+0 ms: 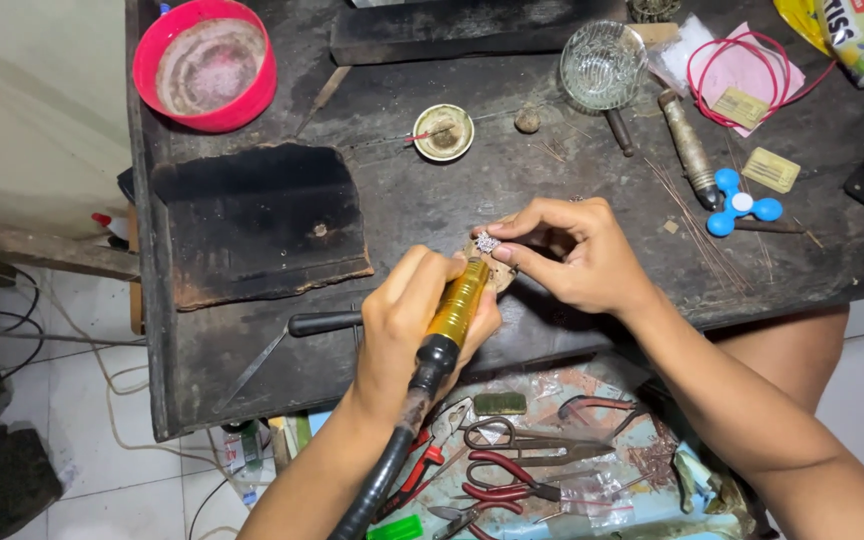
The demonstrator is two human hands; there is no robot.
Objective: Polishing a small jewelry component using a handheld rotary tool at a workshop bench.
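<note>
I see my left hand [414, 322] wrapped around a gold-bodied rotary handpiece [455, 305], fingers clamped tight on its barrel, with its black flexible shaft [384, 478] trailing down toward me off the bench [432, 200]. The tool's tip points up at a small sparkling jewellery piece [487, 243], which sits near the front edge of the bench, just right of the charred black block [257, 222]. My right hand [574, 255] has thumb and forefinger pinched together on that piece, holding it over a small wooden peg I can barely make out under the hands. Beyond the piece lies a small round dish [443, 132], and farther back a glass bowl [603, 64]. A red bowl [205, 64] sits at the far corner, behind the charred block. Right of the piece I see a blue spinner toy [741, 204] and a coil of red wire [742, 62]. Below the bench edge, red-handled pliers [512, 478] lie in an open drawer.
</note>
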